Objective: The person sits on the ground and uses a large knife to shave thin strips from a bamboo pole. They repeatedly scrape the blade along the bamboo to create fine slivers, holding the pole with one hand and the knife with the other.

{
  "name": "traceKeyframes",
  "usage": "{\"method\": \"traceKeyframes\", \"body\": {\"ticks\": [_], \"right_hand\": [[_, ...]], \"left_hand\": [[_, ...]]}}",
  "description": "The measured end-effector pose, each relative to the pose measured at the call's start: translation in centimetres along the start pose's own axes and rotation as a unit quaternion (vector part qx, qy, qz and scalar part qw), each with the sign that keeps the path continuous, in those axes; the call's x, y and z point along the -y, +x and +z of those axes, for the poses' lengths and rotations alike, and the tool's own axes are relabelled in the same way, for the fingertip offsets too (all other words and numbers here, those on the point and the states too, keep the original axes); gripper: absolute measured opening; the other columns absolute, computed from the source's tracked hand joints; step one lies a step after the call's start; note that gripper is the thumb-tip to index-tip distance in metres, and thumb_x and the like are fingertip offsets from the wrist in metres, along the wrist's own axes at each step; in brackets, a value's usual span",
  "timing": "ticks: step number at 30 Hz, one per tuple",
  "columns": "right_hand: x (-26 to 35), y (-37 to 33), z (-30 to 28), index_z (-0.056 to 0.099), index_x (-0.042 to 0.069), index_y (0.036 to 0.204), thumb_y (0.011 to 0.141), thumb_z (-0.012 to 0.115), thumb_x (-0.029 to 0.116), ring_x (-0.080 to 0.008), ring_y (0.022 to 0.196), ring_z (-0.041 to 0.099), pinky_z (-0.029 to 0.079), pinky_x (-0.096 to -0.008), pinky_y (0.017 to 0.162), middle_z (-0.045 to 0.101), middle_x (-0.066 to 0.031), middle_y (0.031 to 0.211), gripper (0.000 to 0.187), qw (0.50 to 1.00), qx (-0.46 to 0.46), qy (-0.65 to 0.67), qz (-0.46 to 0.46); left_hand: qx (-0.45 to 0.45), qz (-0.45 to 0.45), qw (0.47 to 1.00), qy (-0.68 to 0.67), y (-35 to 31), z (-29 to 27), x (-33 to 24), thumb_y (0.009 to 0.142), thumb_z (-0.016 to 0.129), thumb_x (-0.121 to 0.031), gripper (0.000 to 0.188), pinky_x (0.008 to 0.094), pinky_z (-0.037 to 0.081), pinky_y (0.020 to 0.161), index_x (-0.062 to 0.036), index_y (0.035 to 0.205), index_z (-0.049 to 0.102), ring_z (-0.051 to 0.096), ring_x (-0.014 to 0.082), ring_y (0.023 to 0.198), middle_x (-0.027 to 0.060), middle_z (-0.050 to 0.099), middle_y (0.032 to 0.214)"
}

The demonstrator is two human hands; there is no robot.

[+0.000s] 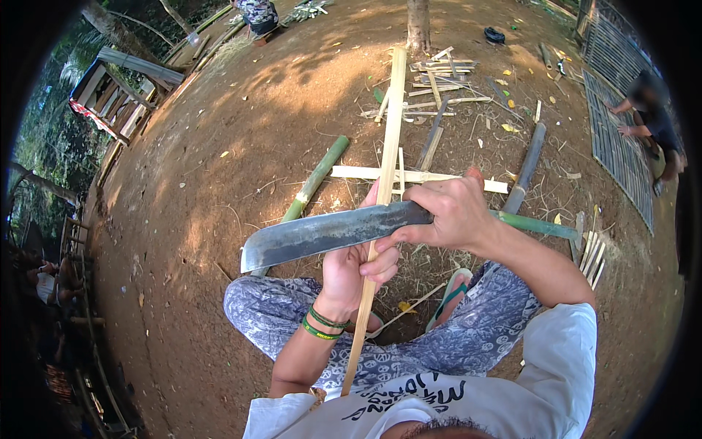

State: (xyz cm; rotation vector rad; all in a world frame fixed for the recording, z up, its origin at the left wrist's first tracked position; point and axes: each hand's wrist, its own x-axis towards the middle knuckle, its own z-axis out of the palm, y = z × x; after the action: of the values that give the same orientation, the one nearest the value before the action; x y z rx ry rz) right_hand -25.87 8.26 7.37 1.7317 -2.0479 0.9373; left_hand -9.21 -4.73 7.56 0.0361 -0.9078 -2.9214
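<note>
My right hand (450,212) grips the handle of a big dark machete (329,233), whose blade points left across my lap. Its edge lies against a long pale bamboo strip (387,146) that runs from my chest away toward a tree trunk. My left hand (355,267), with green bands on the wrist, is closed around that strip just under the blade. I sit on bare earth with patterned trousers and green sandals.
Green bamboo poles (318,177) and a grey one (528,164) lie ahead, with split strips piled near the tree trunk (418,25). A person (651,117) kneels on a woven bamboo mat (618,146) at right. A wooden frame (121,91) stands at upper left.
</note>
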Motion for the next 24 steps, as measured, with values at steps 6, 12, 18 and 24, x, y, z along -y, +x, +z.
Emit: {"method": "traceKeyframes", "body": {"ticks": [6, 12, 18, 24], "right_hand": [[0.1, 0.2, -0.3, 0.060, 0.007, 0.066, 0.077, 0.067, 0.070, -0.0281, 0.050, 0.064, 0.048, -0.0418, 0.047, 0.061, -0.0075, 0.057, 0.064, 1.000, 0.004, -0.023, -0.003], [-1.3, 0.2, -0.7, 0.069, 0.006, 0.079, 0.078, 0.064, 0.072, -0.0274, 0.054, 0.065, 0.047, -0.0386, 0.049, 0.064, -0.0080, 0.062, 0.066, 0.999, 0.027, -0.016, 0.027], [-4.5, 1.0, -2.6, 0.067, 0.005, 0.071, 0.087, 0.059, 0.067, -0.0231, 0.047, 0.059, 0.042, -0.0395, 0.045, 0.055, -0.0088, 0.049, 0.065, 0.980, -0.006, 0.026, 0.197], [-5.2, 0.4, -2.8, 0.066, 0.002, 0.075, 0.094, 0.053, 0.063, -0.0190, 0.044, 0.049, 0.039, -0.0376, 0.045, 0.045, -0.0079, 0.047, 0.065, 0.972, -0.053, 0.088, 0.209]], "left_hand": [[-0.050, -0.007, 0.999, 0.008, -0.9, -0.2, 0.2, 0.106, 0.025, -0.051, 0.057, 0.0185, 0.023, 0.045, -0.0244, 0.156, 0.025, 0.027, 0.0034, 0.051, 0.0002, 0.042, 0.087], [-0.010, -0.002, 1.000, 0.026, -1.8, -0.5, 0.1, 0.105, 0.019, -0.058, 0.061, 0.0185, 0.024, 0.045, -0.0134, 0.142, 0.038, 0.026, 0.0016, 0.049, -0.0015, 0.040, 0.082], [0.016, -0.033, 0.999, 0.003, -4.5, -1.2, 1.4, 0.106, 0.020, -0.055, 0.061, 0.0188, 0.025, 0.043, -0.0214, 0.156, 0.024, 0.025, 0.0036, 0.048, 0.0000, 0.039, 0.082], [-0.041, -0.023, 0.998, 0.032, -3.7, -1.4, 0.6, 0.109, 0.030, -0.030, 0.049, 0.0189, 0.028, 0.041, -0.0341, 0.157, 0.019, 0.029, 0.0053, 0.047, 0.0015, 0.038, 0.075]]}}
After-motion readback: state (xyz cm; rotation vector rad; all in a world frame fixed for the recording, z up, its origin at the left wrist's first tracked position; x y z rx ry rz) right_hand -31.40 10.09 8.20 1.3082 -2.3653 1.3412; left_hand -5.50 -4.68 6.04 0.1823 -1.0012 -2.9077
